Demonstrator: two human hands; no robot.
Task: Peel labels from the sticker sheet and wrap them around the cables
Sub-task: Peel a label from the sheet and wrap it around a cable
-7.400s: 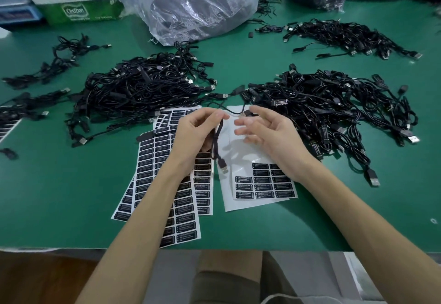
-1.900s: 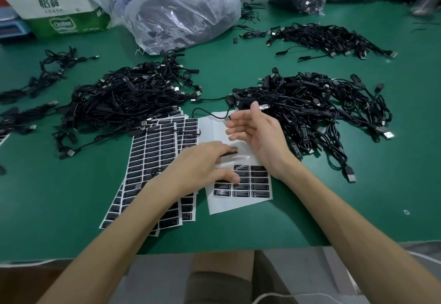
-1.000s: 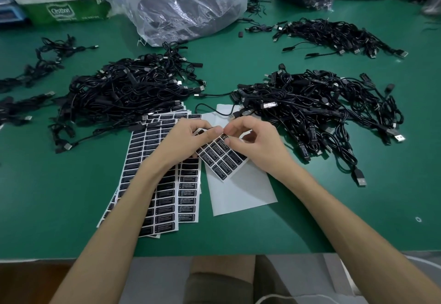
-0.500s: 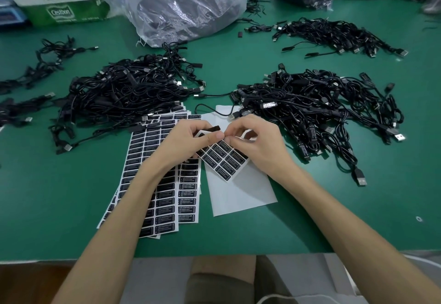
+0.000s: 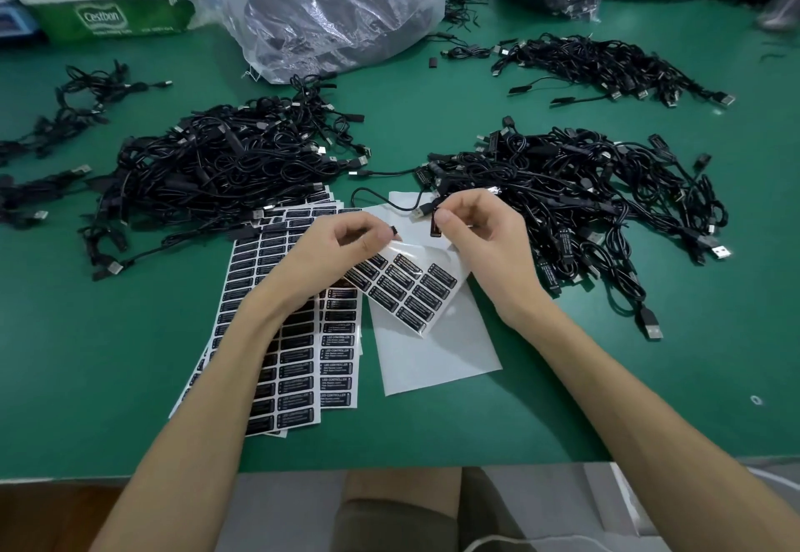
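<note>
left hand: back turned up, fingers curled; thumb and forefinger pinch the upper edge of the sticker sheet and hold that end raised.
right hand: fingers curled inward; thumb and forefinger pinch the top of a peeled label, which hangs down from the fingertips.
hands together: near each other, apart, fingertips facing.
left forearm: bare, slanting in from the lower left.
right forearm: bare, slanting in from the lower right.

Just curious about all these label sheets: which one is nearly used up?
The white paper sheet gripped by the left hand: mostly bare backing, few black labels left. The fanned sheets beside it are full. The right hand pinches a peeled label.
</note>
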